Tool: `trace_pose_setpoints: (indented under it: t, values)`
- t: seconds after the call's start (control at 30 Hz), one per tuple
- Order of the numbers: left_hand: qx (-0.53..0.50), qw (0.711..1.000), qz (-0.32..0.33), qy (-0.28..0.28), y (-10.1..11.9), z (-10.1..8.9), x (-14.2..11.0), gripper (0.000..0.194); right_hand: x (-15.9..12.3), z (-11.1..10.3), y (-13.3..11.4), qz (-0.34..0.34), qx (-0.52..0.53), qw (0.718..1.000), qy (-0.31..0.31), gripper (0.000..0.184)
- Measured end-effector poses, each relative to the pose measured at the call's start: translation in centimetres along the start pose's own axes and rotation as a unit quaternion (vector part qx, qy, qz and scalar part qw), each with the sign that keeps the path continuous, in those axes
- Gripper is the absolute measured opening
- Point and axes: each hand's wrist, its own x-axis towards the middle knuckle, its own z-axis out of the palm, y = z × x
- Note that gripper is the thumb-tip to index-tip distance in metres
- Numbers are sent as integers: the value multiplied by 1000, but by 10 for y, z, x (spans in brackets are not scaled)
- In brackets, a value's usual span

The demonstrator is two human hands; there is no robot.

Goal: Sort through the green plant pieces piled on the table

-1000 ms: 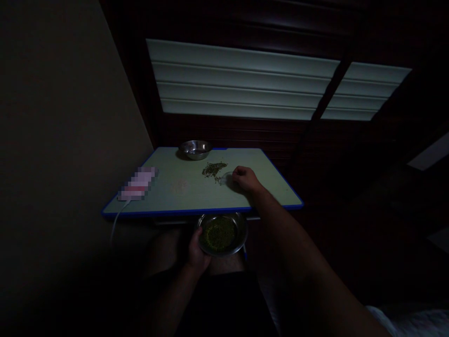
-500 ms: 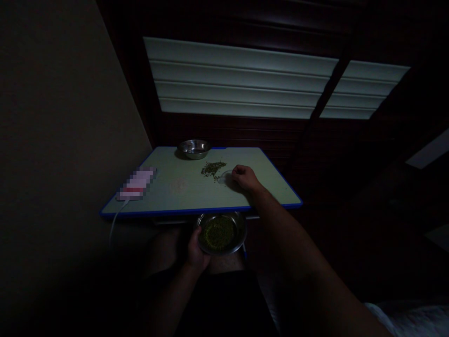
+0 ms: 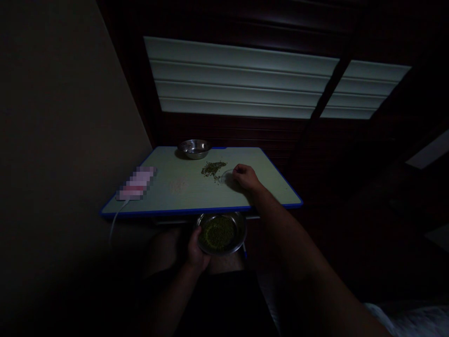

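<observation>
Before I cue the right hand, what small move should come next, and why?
Probably ease the clear piece into the pile: the right hand seems to pinch it close beside, and the left hand holds a bowl below the table's near edge.

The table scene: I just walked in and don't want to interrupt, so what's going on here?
A person's left hand holds a metal bowl of small greenish bits by the near edge of the table. The right hand seems to pinch a clear object, too dim to identify, beside a loose dark pile. A second metal bowl stands near the far edge.
</observation>
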Motion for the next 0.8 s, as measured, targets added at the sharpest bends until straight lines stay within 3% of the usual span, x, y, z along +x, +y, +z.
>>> trace_pose_setpoints:
  t: [0.2, 0.33, 0.53, 0.8]
  values:
    - [2, 1000, -8, -5, 2, 1, -2, 30, -1, -8, -3, 35, -59, 994, 82, 7]
    - [-1, 1000, -12, 2, 3, 1, -2, 28, -3, -12, -3, 57, -92, 993, 54, 9]
    - [-8, 1000, 1, 11, 1, 2, -1, 27, -4, -16, -5, 70, -136, 986, 68, 12]
    - [-4, 1000, -10, 9, 2, 1, -1, 28, -5, -13, -3, 65, -45, 997, -10, 9]
